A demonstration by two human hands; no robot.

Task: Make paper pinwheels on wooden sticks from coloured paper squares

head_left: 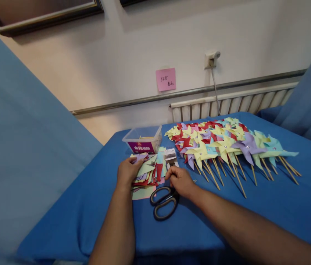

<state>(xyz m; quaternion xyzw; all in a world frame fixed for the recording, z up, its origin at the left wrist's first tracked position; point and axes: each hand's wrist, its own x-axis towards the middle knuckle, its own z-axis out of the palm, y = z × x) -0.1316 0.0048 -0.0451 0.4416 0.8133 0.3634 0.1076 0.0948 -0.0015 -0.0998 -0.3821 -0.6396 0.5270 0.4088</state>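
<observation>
My left hand is at the left side of a pile of cut paper pieces in green, red, purple and yellow. Its fingers are closed on a purple paper piece at the top. My right hand has its fingers curled in a pinch; whatever they hold is too small to make out. Just beyond it stands a small open white box. Scissors with black and grey handles lie on the blue cloth, their blades partly hidden by the right hand.
Many finished paper pinwheels on wooden sticks lie in a heap to the right. A clear plastic tub with a purple label stands behind the paper. Behind the table are a wall rail, a radiator and a plugged-in cord.
</observation>
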